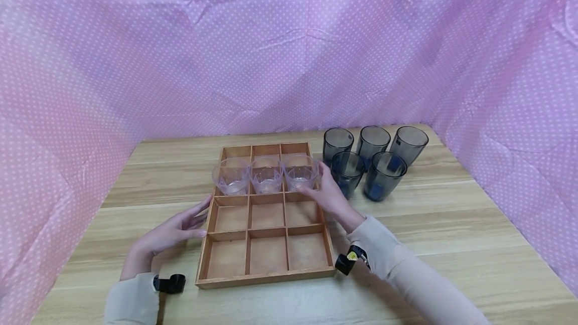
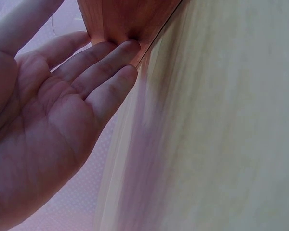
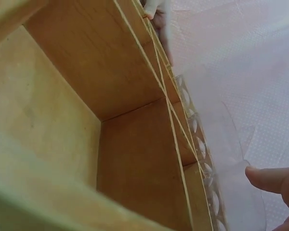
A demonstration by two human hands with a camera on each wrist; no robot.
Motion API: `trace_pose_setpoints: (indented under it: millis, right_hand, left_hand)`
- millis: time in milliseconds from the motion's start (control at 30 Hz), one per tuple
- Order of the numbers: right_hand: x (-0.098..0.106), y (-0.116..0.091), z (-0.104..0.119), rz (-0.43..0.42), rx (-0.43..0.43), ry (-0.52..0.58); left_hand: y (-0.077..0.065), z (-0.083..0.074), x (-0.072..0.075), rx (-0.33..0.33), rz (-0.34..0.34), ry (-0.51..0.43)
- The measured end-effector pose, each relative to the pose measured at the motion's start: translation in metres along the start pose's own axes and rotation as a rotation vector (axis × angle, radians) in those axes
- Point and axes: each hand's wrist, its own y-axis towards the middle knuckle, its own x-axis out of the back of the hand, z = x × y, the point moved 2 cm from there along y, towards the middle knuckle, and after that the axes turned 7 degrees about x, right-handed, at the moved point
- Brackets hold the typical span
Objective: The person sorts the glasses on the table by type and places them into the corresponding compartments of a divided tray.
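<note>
A wooden tray (image 1: 266, 280) divided into square compartments lies on the table. Three clear cups (image 1: 266, 177) stand side by side in its second row from the back. My right hand (image 1: 331, 195) holds the rightmost clear cup (image 1: 299, 172), thumb at the front and fingers at its right side. In the right wrist view, the thumb (image 3: 269, 179) meets the clear wall of a cup. My left hand (image 1: 169, 232) rests against the tray's left side, fingers extended. The left wrist view shows its fingertips on the tray's outer wall (image 2: 127, 19).
Several dark grey tumblers (image 1: 346, 172) stand upright to the right of the tray, close behind my right hand. A pink dotted cloth (image 1: 289, 64) hangs around the back and sides of the wooden table (image 1: 451, 224).
</note>
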Motion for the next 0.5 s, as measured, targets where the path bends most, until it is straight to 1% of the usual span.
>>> trace_pose_setpoints:
  millis: [167,500]
  right_hand:
    - [0.004,-0.008,0.002,0.006,0.021,0.003]
    - [0.011,-0.024,0.007,0.028,0.081,0.121]
  left_hand:
    - [0.001,0.000,0.000,0.001,-0.003,-0.003]
    - [0.000,0.000,-0.001,0.000,0.002,-0.003]
